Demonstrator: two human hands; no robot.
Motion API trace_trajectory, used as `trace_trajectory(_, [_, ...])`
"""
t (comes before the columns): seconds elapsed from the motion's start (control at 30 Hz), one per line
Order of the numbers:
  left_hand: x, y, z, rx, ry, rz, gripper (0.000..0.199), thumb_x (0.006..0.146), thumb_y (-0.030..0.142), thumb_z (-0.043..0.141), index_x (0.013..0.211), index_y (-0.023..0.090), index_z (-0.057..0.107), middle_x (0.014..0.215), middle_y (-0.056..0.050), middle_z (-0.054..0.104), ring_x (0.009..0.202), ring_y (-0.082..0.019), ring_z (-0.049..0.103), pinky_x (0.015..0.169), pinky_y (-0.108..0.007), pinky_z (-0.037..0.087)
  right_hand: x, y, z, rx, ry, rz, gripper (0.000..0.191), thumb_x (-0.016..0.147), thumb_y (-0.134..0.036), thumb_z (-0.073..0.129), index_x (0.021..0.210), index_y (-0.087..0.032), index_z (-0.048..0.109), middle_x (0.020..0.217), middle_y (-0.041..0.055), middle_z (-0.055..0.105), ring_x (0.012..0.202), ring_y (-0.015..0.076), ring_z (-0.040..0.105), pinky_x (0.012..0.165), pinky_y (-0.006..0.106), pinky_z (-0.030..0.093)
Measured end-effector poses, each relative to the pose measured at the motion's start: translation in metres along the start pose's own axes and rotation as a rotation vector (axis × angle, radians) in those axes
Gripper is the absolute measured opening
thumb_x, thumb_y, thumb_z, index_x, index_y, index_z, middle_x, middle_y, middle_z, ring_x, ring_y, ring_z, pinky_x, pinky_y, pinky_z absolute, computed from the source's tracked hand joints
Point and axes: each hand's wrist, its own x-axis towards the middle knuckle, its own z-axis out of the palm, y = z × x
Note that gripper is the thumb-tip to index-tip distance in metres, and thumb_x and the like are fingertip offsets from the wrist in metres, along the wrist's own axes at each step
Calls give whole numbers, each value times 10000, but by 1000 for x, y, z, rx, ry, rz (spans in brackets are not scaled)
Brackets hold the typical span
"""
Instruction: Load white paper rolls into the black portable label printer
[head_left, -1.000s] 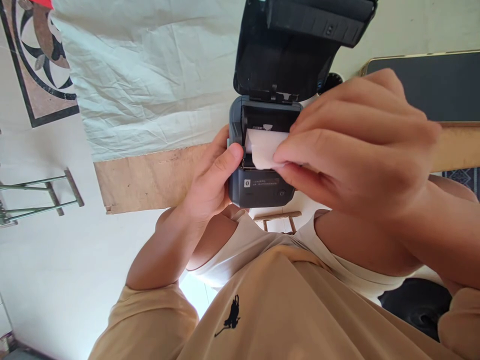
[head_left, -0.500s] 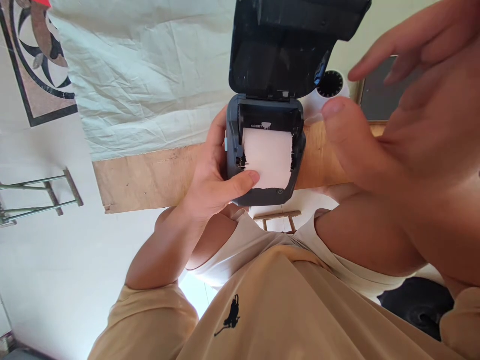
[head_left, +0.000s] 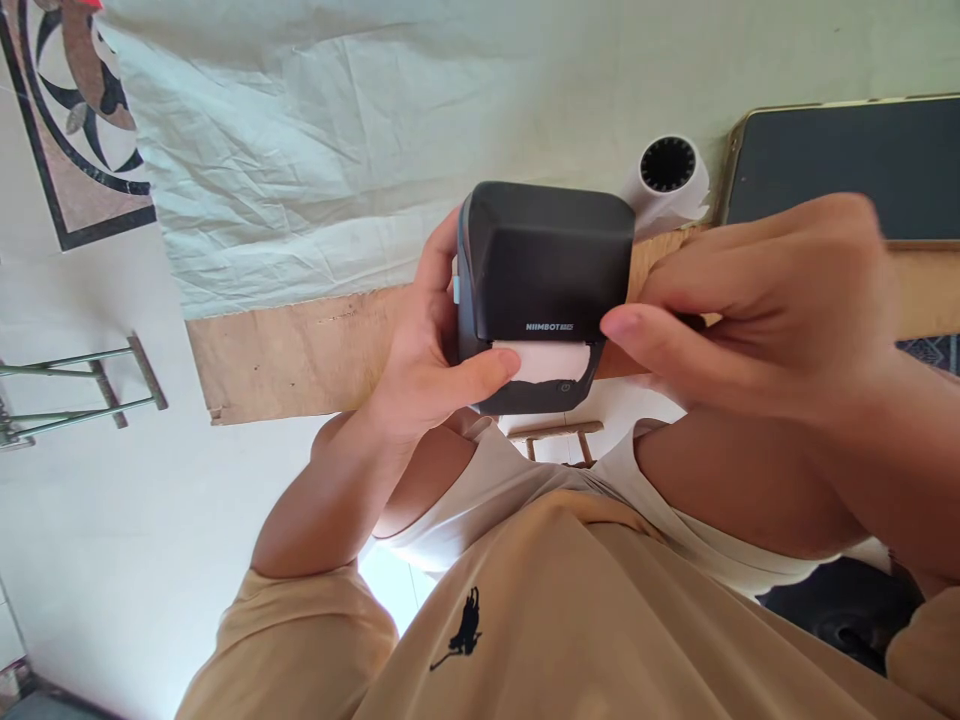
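A dark label printer (head_left: 555, 260) is held over the table's front edge, its lid (head_left: 555, 270) lowered. My left hand (head_left: 442, 350) wraps around the printer's left side. Its thumb presses the strip of white label paper (head_left: 551, 362) that sticks out from under the lid. At the lid's right front corner is my right hand (head_left: 765, 300), fingers curled and thumb on the edge. Part of that grip is hidden behind the hand itself.
A white paper roll with a black core (head_left: 671, 175) lies behind the printer. To its right is a dark tablet-like slab (head_left: 840, 160). A pale cloth (head_left: 315, 160) covers the wooden table (head_left: 292, 355). A metal-framed stool (head_left: 82, 390) stands at the left.
The lid has swung from raised to lowered, covering most of the paper. My right hand has come in from the right, from spread fingers to a grip at the lid. My left hand keeps its hold.
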Motion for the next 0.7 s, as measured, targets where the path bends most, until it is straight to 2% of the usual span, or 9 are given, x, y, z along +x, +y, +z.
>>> trace_trajectory(0.1, [-2, 2, 6, -61, 15, 18, 712, 740, 442, 952, 1348, 309, 607, 1277, -37, 723, 1183, -322, 776, 998, -475, 672, 3, 5, 3, 72, -59, -6, 649, 1097, -368, 554, 508, -109, 471, 466, -18, 344, 499, -8, 237, 479, 246, 194])
trace_trajectory(0.2, [-1, -8, 5, -94, 22, 57, 522, 855, 524, 822, 1282, 286, 641, 1060, -49, 704, 903, -259, 765, 761, -430, 668, 3, 10, 8, 240, -156, 165, 739, 1087, -504, 545, 478, -102, 433, 480, -7, 311, 480, -19, 253, 445, 217, 172])
trace_trajectory(0.3, [0, -13, 3, -100, -22, 21, 496, 866, 501, 798, 1284, 285, 644, 963, -40, 657, 703, -202, 674, 569, -345, 563, 4, 13, 11, 330, -224, 307, 788, 1041, -635, 582, 483, -102, 421, 494, 1, 321, 477, -16, 271, 424, 210, 168])
trace_trajectory(0.43, [-2, -12, 2, -127, -19, -7, 473, 896, 454, 761, 1327, 308, 629, 1010, -45, 653, 711, -188, 653, 549, -308, 493, 5, 15, 11, 352, -258, 335, 750, 1024, -631, 609, 495, -113, 487, 509, 13, 411, 492, -11, 328, 428, 208, 214])
trace_trajectory(0.57, [-2, -10, 3, -166, -38, -20, 431, 920, 398, 744, 1324, 299, 632, 975, -34, 628, 637, -143, 591, 483, -269, 427, 5, 16, 12, 333, -240, 320, 765, 1026, -651, 594, 495, -112, 474, 510, 10, 395, 500, -10, 308, 436, 216, 208])
trace_trajectory(0.63, [-2, -10, 3, -175, -38, -23, 421, 926, 397, 737, 1321, 292, 637, 1001, -40, 638, 658, -148, 614, 475, -263, 428, 5, 16, 12, 317, -233, 314, 774, 1032, -659, 580, 503, -108, 455, 512, 7, 369, 499, -11, 295, 438, 215, 195])
trace_trajectory(0.7, [-2, -9, 4, -155, -34, -33, 462, 915, 436, 750, 1337, 296, 627, 1065, -54, 671, 733, -184, 681, 508, -283, 481, 5, 15, 13, 304, -219, 296, 771, 1042, -638, 573, 503, -105, 433, 510, 5, 357, 498, -15, 293, 441, 207, 192])
